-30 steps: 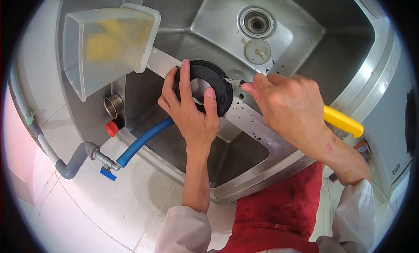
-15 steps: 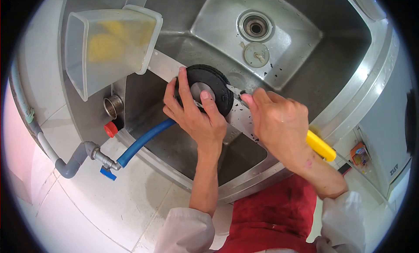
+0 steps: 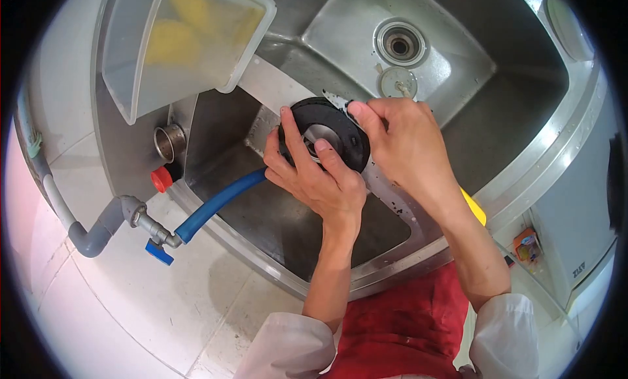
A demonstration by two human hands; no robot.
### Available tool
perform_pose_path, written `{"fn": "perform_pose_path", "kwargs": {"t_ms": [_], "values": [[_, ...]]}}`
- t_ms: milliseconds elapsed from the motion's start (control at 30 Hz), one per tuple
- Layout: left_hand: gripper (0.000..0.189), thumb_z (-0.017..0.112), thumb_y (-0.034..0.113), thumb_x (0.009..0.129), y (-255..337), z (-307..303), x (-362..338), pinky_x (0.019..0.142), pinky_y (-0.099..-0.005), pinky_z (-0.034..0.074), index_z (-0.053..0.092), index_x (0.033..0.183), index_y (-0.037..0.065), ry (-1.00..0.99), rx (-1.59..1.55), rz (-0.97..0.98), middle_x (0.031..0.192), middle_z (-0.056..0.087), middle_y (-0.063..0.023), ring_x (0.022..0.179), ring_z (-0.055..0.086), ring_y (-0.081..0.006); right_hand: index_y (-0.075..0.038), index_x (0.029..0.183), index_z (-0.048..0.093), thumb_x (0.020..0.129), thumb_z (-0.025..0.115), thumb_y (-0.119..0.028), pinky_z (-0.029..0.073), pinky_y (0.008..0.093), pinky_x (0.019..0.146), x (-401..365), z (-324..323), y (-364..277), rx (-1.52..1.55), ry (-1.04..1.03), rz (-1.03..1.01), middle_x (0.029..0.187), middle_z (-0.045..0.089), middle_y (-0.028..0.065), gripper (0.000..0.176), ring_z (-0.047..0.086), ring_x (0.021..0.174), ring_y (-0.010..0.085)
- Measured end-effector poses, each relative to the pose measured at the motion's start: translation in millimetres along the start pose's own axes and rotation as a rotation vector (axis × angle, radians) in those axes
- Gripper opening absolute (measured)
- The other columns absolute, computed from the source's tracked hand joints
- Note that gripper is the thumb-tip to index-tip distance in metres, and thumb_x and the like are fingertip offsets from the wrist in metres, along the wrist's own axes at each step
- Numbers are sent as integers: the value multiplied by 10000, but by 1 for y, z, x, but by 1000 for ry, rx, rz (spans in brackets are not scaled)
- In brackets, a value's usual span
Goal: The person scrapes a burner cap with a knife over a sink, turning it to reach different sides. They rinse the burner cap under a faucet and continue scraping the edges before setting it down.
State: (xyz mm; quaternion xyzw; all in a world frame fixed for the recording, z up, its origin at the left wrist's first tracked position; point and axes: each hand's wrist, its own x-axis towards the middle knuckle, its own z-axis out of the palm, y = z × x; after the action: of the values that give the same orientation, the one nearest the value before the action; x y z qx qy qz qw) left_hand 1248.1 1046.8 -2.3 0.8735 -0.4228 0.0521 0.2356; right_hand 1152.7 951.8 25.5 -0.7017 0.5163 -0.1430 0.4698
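My left hand (image 3: 314, 173) grips a black round ring-shaped part (image 3: 340, 127) with a metal centre, held on the divider of a steel double sink (image 3: 523, 176). My right hand (image 3: 399, 143) holds a yellow-handled knife (image 3: 474, 205); its blade tip (image 3: 335, 101) shows at the part's upper edge, touching it. Black flecks lie on the steel beside the part.
A translucent plastic tub (image 3: 176, 45) with yellow sponges hangs at the sink's upper left. A blue hose (image 3: 216, 205) runs from a valve with a blue handle (image 3: 159, 252). A red cap (image 3: 161, 179), a drain (image 3: 400, 44) and a loose sink plug (image 3: 398, 82) are nearby. White tiled floor lies below.
My right hand has swung the knife up from the part's right side to its top edge. The yellow handle is now mostly hidden behind my forearm. My left hand keeps its grip.
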Motion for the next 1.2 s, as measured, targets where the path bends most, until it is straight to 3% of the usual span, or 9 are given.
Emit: {"fn": "perform_pose_path", "kwargs": {"t_ms": [167, 267, 367, 400, 600, 700, 800, 900, 1200], "values": [[547, 403, 370, 1034, 2, -1, 0, 927, -466, 344, 543, 1432, 21, -3, 14, -15, 1299, 511, -235, 1145, 495, -381, -14, 741, 694, 969, 644, -289, 525, 482, 541, -5, 13, -16, -340, 151, -129, 610, 627, 212, 360, 648, 590, 441], [547, 398, 381, 1042, 2, 2, 1, 927, -469, 345, 547, 1424, 18, 32, 4, -26, 1286, 513, -236, 1143, 499, -383, -3, 722, 691, 967, 645, -281, 527, 475, 561, 6, 5, -12, -146, 76, -73, 602, 622, 213, 373, 652, 603, 439], [544, 408, 375, 1042, 2, 3, 1, 949, -495, 341, 530, 1436, 19, 29, -8, -35, 1295, 495, -243, 1151, 491, -395, 8, 724, 687, 964, 655, -281, 532, 485, 592, 30, -7, -4, 168, -288, 201, 594, 612, 226, 377, 646, 617, 447], [544, 414, 370, 1041, 1, 1, 0, 960, -507, 339, 520, 1444, 20, 19, -8, -39, 1303, 486, -246, 1156, 486, -401, 8, 719, 684, 963, 657, -284, 530, 489, 600, 29, -7, -4, 158, -251, 154, 593, 610, 229, 381, 643, 621, 450], [890, 724, 435, 844, -2, -32, 11, 1086, -544, 295, 358, 1536, 11, -278, -99, 33, 1431, 393, -265, 1273, 387, -442, 2, 716, 666, 970, 660, -302, 520, 505, 607, 11, -8, -4, -133, -33, -88, 614, 617, 234, 396, 631, 629, 461], [1089, 836, 437, 687, -18, -36, 23, 1114, -538, 279, 327, 1545, -2, -388, -118, 304, 1530, 332, -265, 1347, 327, -456, -7, 738, 660, 975, 653, -306, 515, 508, 593, 4, -14, -3, -176, -35, -57, 626, 623, 226, 382, 633, 625, 460], [1113, 849, 413, 628, -32, -42, 30, 1126, -537, 266, 358, 1536, -1, -475, -159, 346, 1570, 330, -248, 1386, 330, -421, -18, 772, 650, 978, 648, -295, 511, 508, 580, 1, -22, -6, -206, -43, -53, 626, 624, 217, 346, 640, 625, 452], [1107, 854, 398, 589, -33, -39, 33, 1111, -518, 281, 404, 1519, 2, -418, -133, 399, 1502, 447, -219, 1353, 412, -358, -42, 832, 627, 976, 648, -277, 505, 503, 568, -4, -26, -6, -225, -67, -75, 612, 620, 192, 277, 649, 626, 427], [1103, 858, 437, 528, -29, -21, 30, 1068, -486, 306, 501, 1460, -31, -269, -173, 356, 1403, 548, -210, 1237, 511, -342, -90, 892, 600, 946, 663, -209, 489, 458, 515, -3, -31, -4, -409, -56, -275, 675, 650, 91, 145, 649, 596, 352]]}}
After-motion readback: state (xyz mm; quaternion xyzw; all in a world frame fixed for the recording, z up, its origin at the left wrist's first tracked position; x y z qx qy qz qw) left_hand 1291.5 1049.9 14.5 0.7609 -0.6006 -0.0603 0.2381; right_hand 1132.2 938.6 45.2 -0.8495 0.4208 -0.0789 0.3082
